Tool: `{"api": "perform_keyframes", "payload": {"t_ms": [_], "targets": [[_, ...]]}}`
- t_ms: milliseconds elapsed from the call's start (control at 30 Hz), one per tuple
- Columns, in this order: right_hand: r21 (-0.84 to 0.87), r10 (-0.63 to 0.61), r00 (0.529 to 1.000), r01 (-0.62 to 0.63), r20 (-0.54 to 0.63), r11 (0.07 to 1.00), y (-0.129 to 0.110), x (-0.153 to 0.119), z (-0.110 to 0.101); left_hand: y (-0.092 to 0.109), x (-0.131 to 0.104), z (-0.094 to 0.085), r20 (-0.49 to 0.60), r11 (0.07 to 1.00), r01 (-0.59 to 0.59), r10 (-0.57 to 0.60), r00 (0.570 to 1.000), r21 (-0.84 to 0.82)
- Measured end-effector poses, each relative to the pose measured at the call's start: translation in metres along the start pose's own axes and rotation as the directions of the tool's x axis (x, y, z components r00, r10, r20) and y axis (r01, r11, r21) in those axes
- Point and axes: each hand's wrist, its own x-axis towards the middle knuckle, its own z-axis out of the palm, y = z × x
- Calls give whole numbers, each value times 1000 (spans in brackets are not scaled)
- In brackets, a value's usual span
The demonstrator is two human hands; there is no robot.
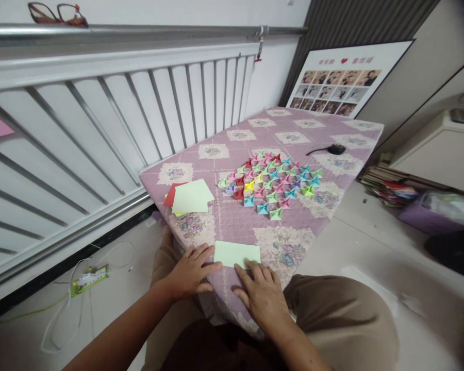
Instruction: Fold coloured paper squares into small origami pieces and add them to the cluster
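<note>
A pale green sheet of paper (236, 253), a flat rectangle that looks folded over, lies at the near edge of the table. My left hand (193, 270) rests beside its left end, fingers stretched out, the index fingertip at the paper's lower left corner. On the paper's lower right edge press the fingers of my right hand (261, 288), spread and lying flat. Beyond the hands stands a cluster of small folded paper shapes (271, 197) in many colours. To the left is a loose stack of paper sheets (191, 197), pale green on top with red and yellow below.
A flowered purple cloth covers the table (232, 226). A black corded object (335, 149) lies on its far right part. Along the left wall runs a white radiator (139, 108). A power strip (88, 281) with cables sits on the floor; a photo board (340, 80) leans behind.
</note>
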Motion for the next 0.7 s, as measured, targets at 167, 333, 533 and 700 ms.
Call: {"api": "perform_keyframes", "payload": {"t_ms": [167,333,533,700], "targets": [[4,24,999,-24,-30,1000,16,-10,0,-1,-5,0,11,999,32,-32,999,12],[-25,47,995,-49,-84,998,35,-20,-3,0,-6,2,-8,999,48,-48,999,-5],[-19,65,984,-69,-166,997,53,-28,-1,2,-8,1,-15,997,69,-70,997,-27],[115,134,955,-107,-264,988,46,-12,-6,5,-8,3,-33,996,85,-86,996,-37]]}}
